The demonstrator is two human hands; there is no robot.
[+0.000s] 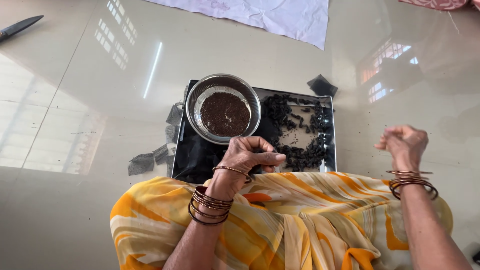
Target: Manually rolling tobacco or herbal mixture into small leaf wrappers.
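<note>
Steel, round and shiny, the bowl of dark seeds [223,108] is seen on the black rectangular tray [200,155]; just below it the left hand [247,156] is pinched shut, while the right hand [404,144] is held loosely curled, empty, aside.

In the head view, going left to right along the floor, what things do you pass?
Knife → scattered mesh scraps → steel bowl of dark seeds → left hand → pile of dark pods on the metal tray → right hand.
</note>
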